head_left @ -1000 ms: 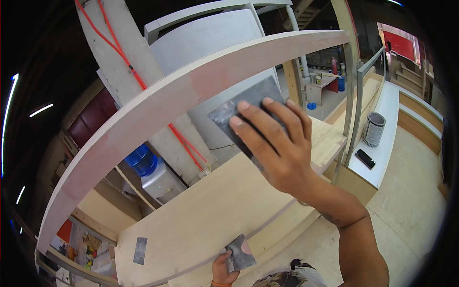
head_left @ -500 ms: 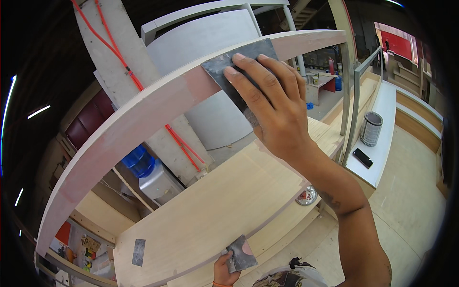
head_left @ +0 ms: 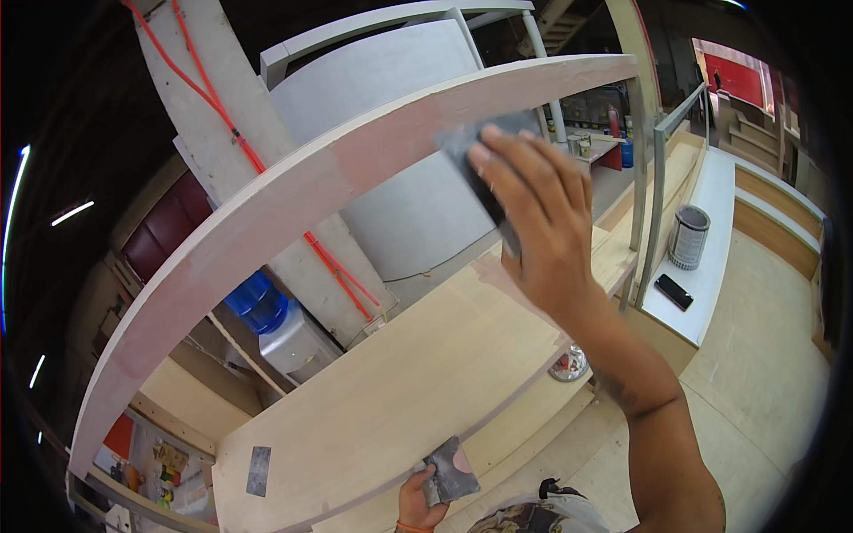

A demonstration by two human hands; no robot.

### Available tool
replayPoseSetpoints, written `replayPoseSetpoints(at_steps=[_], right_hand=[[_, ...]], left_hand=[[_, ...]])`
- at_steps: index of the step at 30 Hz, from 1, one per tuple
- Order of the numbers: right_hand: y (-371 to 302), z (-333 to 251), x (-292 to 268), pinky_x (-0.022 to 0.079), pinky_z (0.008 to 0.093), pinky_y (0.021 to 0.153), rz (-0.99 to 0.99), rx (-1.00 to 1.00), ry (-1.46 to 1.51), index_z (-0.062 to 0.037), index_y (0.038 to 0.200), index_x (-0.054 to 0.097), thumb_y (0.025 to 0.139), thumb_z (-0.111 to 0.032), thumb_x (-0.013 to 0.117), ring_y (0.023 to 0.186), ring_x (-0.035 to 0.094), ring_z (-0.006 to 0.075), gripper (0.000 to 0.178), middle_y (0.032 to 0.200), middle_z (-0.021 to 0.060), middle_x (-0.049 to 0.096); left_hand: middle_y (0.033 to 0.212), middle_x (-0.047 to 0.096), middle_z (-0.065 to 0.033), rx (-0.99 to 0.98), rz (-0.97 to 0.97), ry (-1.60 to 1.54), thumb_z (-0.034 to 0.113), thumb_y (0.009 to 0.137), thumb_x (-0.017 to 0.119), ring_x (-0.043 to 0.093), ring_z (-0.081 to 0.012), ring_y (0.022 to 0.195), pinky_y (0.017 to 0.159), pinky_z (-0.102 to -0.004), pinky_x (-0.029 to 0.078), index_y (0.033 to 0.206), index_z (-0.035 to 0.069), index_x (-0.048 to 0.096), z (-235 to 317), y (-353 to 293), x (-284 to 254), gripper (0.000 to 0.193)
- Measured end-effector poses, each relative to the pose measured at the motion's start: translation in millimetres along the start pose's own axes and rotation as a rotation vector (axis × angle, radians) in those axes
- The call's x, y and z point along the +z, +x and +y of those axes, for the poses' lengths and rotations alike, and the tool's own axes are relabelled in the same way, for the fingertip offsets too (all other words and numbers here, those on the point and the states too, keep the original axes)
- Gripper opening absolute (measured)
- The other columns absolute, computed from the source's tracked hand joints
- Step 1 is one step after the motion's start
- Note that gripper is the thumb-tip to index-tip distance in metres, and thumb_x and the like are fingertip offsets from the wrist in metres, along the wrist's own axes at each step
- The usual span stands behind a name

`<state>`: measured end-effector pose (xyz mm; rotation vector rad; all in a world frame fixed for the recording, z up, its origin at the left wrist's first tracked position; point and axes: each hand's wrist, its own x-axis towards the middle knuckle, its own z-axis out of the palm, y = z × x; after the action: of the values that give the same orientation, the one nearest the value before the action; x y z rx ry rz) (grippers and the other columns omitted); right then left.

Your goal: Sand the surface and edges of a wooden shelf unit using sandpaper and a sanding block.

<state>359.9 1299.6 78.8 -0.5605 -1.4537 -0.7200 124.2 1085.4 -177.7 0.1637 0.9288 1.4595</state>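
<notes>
We counted two bare hands. The right hand [head_left: 546,222], raised right of centre, gripped a blurred grey scraper [head_left: 460,140], its fingers slightly parted and laid over the near face, its thumb mostly hidden. The scraper overlapped the lower edge of one long curved beam [head_left: 293,186] coated pale pink; we could not tell whether the two touched. At the bottom, the left hand [head_left: 416,502] pinched one grey square plate [head_left: 451,482] bearing a single pink patch [head_left: 461,459], thumb on top, other fingers mostly hidden beneath. A third flat grey piece, a small rectangular plate [head_left: 259,471], lay on a pale wooden panel [head_left: 373,391] below the beam. To the right, on one white counter [head_left: 718,213], we saw one can [head_left: 689,238] standing and one black phone [head_left: 673,291] lying nearby. Left of centre, beyond the beam, stood one blue water bottle [head_left: 258,306].
</notes>
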Motion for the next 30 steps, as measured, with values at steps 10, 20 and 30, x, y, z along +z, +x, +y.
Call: replayPoseSetpoints(at_steps=[10,20,30], right_hand=[[27.1,-35.5,16.2,0.039,0.0415,0.099,0.007,0.095,0.051,-0.0077,0.125,0.062,0.069,0.0,0.067,0.115,0.053,0.0303,0.057,0.13,0.0072,0.057],[15.6,-68.6,18.4,0.038,0.0428,0.1,-0.042,-0.038,0.159,-0.0086,0.125,0.064,0.071,0.004,0.059,0.119,0.052,0.0315,0.056,0.134,0.0096,0.057],[4.8,-16.6,13.7,0.037,0.0421,0.104,0.053,-0.126,0.02,-0.0135,0.122,0.066,0.088,-0.015,0.06,0.118,0.054,0.027,0.035,0.13,0.0056,0.06]], left_hand=[[0.121,0.066,-0.008,-0.04,-0.025,-0.031,0.012,0.09,0.055,0.063,-0.0286,0.112,0.094,-0.0505,0.051,0.128,0.01,0.057,-2.2,5.1,-17.6,0.039],[0.12,0.066,-0.0075,-0.073,-0.06,-0.036,0.013,0.091,0.055,0.065,-0.0282,0.11,0.093,-0.0491,0.051,0.127,0.009,0.058,-3.6,10.2,-21.6,0.036],[0.121,0.065,-0.008,-0.051,-0.018,-0.033,0.012,0.091,0.053,0.064,-0.0284,0.112,0.094,-0.0499,0.051,0.128,0.009,0.057,-4.0,5.2,-12.1,0.038]])
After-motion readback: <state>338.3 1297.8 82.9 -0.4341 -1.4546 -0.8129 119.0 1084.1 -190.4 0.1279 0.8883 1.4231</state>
